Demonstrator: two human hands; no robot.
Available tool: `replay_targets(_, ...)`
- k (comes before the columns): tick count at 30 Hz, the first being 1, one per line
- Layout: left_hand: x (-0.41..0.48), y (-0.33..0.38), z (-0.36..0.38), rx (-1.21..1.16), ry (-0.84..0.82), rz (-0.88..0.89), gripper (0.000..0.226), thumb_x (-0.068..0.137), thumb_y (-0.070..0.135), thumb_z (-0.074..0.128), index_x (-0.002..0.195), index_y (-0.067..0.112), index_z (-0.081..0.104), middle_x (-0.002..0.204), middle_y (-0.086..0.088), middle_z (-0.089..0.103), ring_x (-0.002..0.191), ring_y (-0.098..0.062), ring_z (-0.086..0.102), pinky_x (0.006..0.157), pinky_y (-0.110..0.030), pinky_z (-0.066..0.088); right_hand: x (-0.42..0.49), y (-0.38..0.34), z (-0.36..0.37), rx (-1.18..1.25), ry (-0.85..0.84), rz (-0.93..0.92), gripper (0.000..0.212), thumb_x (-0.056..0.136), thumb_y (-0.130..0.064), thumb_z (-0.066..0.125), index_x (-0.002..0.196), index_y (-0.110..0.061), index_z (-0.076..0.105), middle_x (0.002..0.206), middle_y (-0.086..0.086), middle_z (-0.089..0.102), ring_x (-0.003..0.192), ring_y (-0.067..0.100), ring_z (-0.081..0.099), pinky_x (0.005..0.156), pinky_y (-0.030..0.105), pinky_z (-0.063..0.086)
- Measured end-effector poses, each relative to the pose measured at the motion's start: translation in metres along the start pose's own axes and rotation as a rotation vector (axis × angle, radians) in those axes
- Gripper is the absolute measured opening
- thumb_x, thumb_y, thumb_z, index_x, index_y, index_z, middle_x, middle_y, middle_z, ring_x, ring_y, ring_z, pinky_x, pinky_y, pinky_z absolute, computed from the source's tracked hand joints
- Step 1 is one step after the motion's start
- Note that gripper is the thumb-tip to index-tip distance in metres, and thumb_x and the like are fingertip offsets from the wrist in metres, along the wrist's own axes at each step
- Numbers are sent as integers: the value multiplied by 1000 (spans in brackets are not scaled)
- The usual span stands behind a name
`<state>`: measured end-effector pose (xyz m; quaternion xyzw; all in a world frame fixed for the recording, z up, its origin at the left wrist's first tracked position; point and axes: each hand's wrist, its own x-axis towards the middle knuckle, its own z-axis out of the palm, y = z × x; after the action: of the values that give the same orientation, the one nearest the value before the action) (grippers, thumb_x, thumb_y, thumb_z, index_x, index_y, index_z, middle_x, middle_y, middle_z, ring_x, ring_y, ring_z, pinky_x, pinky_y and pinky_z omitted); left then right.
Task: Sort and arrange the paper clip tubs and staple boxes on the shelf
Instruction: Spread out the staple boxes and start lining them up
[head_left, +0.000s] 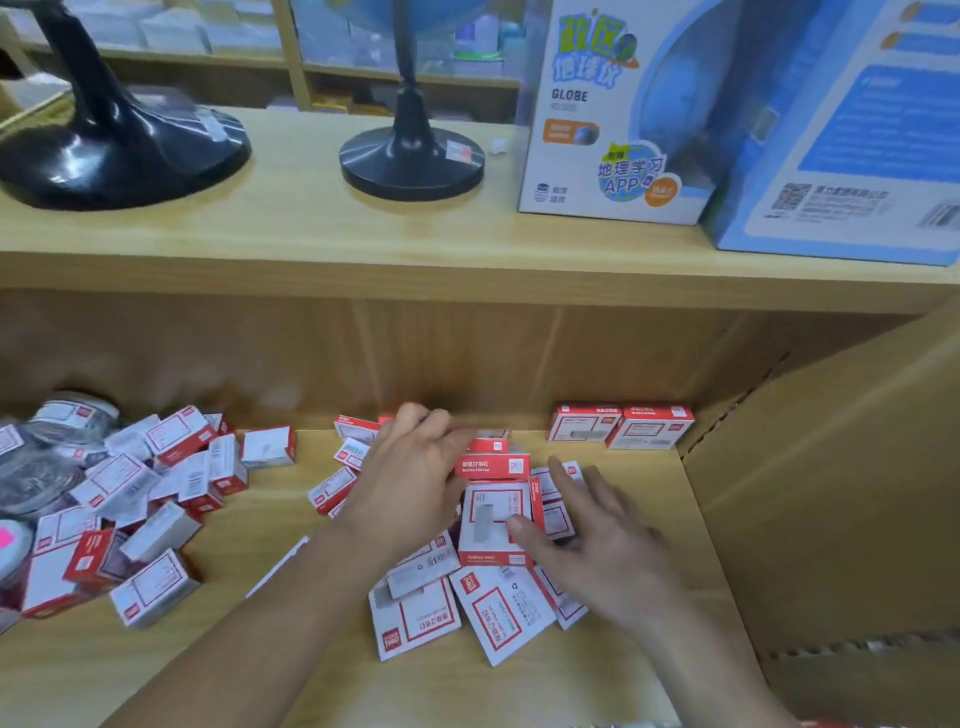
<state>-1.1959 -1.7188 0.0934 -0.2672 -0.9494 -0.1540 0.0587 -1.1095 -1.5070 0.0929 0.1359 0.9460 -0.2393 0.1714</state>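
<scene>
A: Where are the staple boxes?
B: A messy bunch of them lies in the middle of the bottom shelf. They are red and white, and they point every which way.
A: Are there more?
B: Yes. A second heap sits on the left side. The paper clip tubs are there too, at the far left. They are round and see-through, and they touch that heap.
A: Is anything neat?
B: Two boxes stand side by side at the back right, touching each other.
A: What is the left hand doing?
B: It lies on the middle bunch and reaches toward the back. Its fingers are bent and blurry, so I can't tell if it holds a box.
A: And the right hand?
B: Its fingers are spread wide and straight. It holds nothing. The thumb tip touches one white box on top of the bunch.
A: What is on the right?
B: A big brown cardboard box.
A: And up top?
B: The top shelf has two black stands and two globe boxes.
</scene>
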Motion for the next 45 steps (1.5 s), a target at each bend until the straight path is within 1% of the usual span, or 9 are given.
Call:
replay_targets(5, -15, -18, -12, -20, 71, -22, 41, 89, 24, 70, 129, 24, 61, 116, 8, 56, 101, -18, 50, 78, -36, 52, -1, -18, 27, -84, 8, 3, 72, 89, -79, 8, 153, -52, -8, 168, -15, 1, 155, 23, 1, 121, 60, 0)
replay_targets(14, -26, -39, -17, -193, 80, -115, 42, 91, 26, 67, 131, 28, 53, 120, 10, 49, 98, -14, 61, 70, -34, 54, -4, -55, 45, -93, -34, -43, 80, 82, -88, 5, 152, -53, -13, 166, -20, -5, 155, 10, -6, 116, 67, -1)
replay_targets(17, -26, -41, -10, -369, 76, -176, 43, 88, 27, 74, 128, 30, 57, 119, 15, 50, 99, -6, 62, 83, -33, 57, -3, -55, 48, -56, 17, -63, 82, 82, -89, 8, 154, -52, 5, 166, -22, 5, 155, 10, -1, 118, 64, 3)
replay_targets(21, -25, -40, -4, -515, 63, -200, 37, 83, 35, 79, 118, 29, 68, 111, 18, 57, 96, -2, 61, 87, -33, 56, 1, -40, 42, 242, 260, -127, 58, 86, -76, 41, 131, -42, 54, 129, -26, 55, 127, 8, 52, 106, 48, 44)
replay_targets(29, -33, -28, -8, -362, -50, -261, 58, 88, 56, 70, 138, 29, 58, 127, 11, 64, 114, -10, 58, 93, -25, 49, 18, -28, 25, 447, 162, -142, 42, 92, -49, 62, 132, -36, 59, 127, -20, 62, 109, 0, 61, 90, 26, 55)
replay_targets(34, -10, -1, -14, -160, -29, -449, 64, 78, 86, 48, 96, 26, 61, 80, 10, 66, 84, -16, 66, 66, -30, 53, 29, -22, 23, 518, 65, -190, 55, 81, -67, 53, 127, -39, 62, 121, -18, 68, 113, 3, 64, 96, 37, 55)
replay_targets(38, 18, 19, -11, 63, -40, -528, 68, 75, 89, 46, 88, 23, 48, 83, -3, 69, 86, -30, 69, 66, -33, 51, 35, -14, 17, 615, 68, -248, 28, 95, -35, 64, 123, -29, 68, 105, -15, 73, 100, -2, 67, 91, 29, 56)
replay_targets(41, 18, 34, -14, -53, 39, -520, 57, 73, 81, 52, 92, 27, 49, 81, 7, 64, 88, -23, 63, 66, -33, 49, 27, -5, 3, 734, 82, -249, 16, 96, -22, 65, 110, -29, 70, 93, -21, 73, 92, -9, 66, 78, 9, 50)
replay_targets(45, 1, 57, -18, -532, 56, -343, 46, 70, 60, 74, 106, 41, 52, 94, 17, 64, 97, -1, 60, 78, -32, 53, 16, 7, -15, 951, 150, -189, 13, 98, -28, 62, 100, -24, 75, 92, -8, 77, 84, 7, 72, 72, 22, 57)
